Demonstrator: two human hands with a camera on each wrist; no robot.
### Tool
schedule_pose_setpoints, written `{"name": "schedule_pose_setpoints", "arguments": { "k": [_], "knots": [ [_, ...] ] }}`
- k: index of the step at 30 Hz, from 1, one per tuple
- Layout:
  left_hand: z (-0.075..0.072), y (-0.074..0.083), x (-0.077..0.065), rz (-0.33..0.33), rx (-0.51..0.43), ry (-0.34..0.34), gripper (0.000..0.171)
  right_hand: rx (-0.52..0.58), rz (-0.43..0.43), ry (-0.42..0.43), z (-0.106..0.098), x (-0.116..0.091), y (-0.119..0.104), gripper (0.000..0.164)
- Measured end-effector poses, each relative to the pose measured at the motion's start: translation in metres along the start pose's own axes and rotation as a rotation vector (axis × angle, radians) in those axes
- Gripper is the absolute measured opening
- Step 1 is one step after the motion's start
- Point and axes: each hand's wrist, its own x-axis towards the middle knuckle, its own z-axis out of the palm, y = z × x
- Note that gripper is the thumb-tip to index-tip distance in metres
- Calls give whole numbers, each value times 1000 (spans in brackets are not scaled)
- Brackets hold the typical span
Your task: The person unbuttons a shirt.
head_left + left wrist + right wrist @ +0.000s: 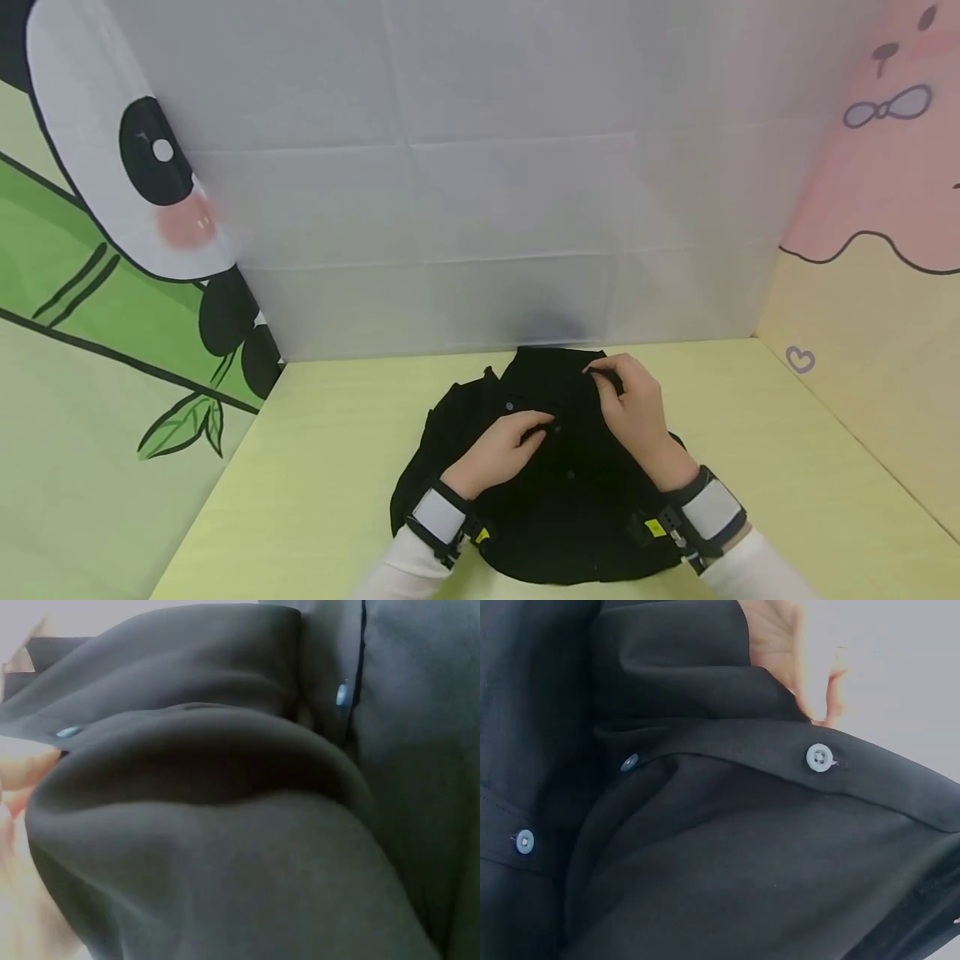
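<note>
A black button-up shirt lies bunched on the table, with small blue-grey buttons along its front. My left hand pinches the front of the shirt between thumb and fingers, close to a button. Farther up and to the right, my right hand pinches a fold of the cloth near the shirt's top edge. In the left wrist view, fingertips touch the raised cloth beside a button. The right wrist view has fingers at the cloth edge above another button. The fingertips' exact hold is partly hidden by cloth.
The pale yellow table extends on both sides of the shirt. A whitish sheet rises behind the table's far edge. Panels with cartoon drawings stand at left and right. Both wrists wear strapped devices.
</note>
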Motion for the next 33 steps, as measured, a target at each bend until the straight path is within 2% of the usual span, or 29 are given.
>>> {"name": "schedule_pose_setpoints", "arguments": {
  "k": [3, 8, 14, 20, 22, 24, 26, 29, 31, 33],
  "knots": [
    [4, -1, 2, 10, 21, 4, 28, 8, 0, 7, 2, -1, 1, 19],
    [8, -4, 9, 88, 56, 29, 17, -3, -2, 2, 3, -2, 2, 17],
    [13, -10, 8, 103, 63, 8, 18, 0, 16, 4, 4, -8, 4, 16],
    [13, -10, 10, 106, 91, 88, 13, -23, 20, 40, 6, -7, 11, 17],
    [12, -11, 10, 100, 102, 110, 13, -59, 44, 20, 6, -8, 15, 16],
    [11, -13, 10, 90, 104, 123, 13, -116, 67, -41, 6, -9, 17, 19],
    [11, -13, 9, 86, 103, 126, 13, -136, 68, -142, 5, -10, 16, 27],
    [11, -14, 8, 93, 98, 123, 13, -79, -33, -344, 4, -11, 9, 39],
    [11, -15, 8, 102, 98, 126, 12, -9, -119, -500, 2, -10, 1, 39],
    [11, -15, 8, 106, 98, 135, 11, 14, -186, -632, 1, -10, -6, 35]
  ]
}}
